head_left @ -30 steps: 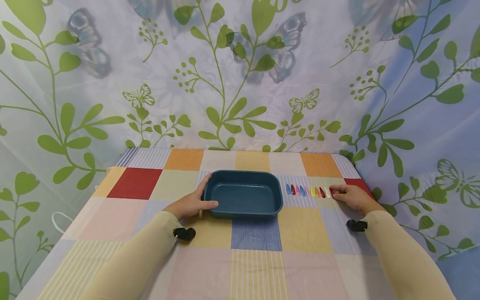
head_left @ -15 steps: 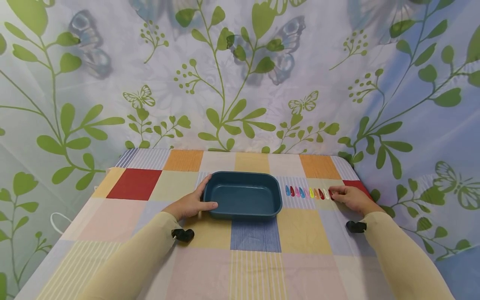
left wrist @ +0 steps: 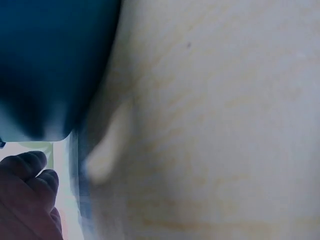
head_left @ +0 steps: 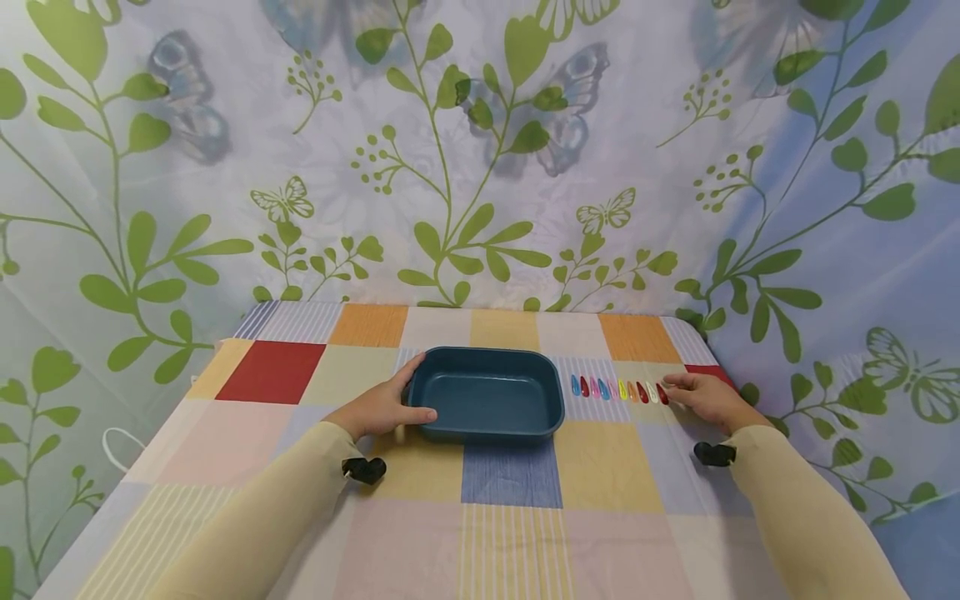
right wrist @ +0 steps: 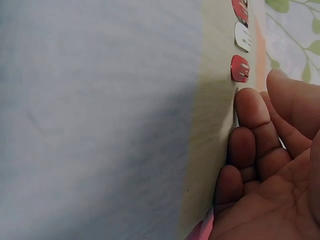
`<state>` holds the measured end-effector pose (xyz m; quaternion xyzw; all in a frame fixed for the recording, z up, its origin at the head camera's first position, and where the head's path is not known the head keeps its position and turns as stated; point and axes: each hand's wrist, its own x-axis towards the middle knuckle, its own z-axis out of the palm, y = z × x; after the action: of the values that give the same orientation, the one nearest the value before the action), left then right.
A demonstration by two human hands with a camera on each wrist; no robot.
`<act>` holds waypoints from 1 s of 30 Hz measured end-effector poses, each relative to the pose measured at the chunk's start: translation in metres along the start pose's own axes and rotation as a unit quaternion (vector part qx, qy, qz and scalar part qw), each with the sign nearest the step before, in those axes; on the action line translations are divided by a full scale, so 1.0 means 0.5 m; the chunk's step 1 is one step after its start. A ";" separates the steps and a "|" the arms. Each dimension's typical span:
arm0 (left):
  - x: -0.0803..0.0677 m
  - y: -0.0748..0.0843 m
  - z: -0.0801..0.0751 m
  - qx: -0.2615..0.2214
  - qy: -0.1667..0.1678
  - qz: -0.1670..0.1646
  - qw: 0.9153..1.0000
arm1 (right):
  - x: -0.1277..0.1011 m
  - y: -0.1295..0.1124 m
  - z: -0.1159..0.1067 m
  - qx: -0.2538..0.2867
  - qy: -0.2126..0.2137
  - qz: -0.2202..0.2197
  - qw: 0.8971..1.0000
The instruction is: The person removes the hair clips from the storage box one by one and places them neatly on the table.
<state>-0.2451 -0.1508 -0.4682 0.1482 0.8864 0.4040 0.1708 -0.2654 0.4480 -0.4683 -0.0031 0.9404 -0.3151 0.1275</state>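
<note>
Head view: left hand (head_left: 378,408) grips tray (head_left: 486,393) left edge; right hand (head_left: 705,398) relaxed, fingertips beside clip row (head_left: 617,388) right of tray.

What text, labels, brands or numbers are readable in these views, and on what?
None: no word, label, brand or number can be read in any view.
Blue tray, held at its edge by the left hand: plain, no marking.
Row of coloured hair clips by the right hand: no print; the right wrist view shows only slots.
Checked tablecloth and backdrop curtain: patterns of squares, leaves and butterflies only.
</note>
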 end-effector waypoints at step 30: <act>-0.054 0.049 -0.049 0.247 0.127 0.075 0.958 | -0.042 -0.265 0.037 -0.125 0.115 -0.120 0.978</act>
<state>-0.2282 -0.1625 -0.4295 0.1998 0.9591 0.1998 -0.0158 -0.2507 0.3326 -0.3986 -0.0951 0.9736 -0.2065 -0.0213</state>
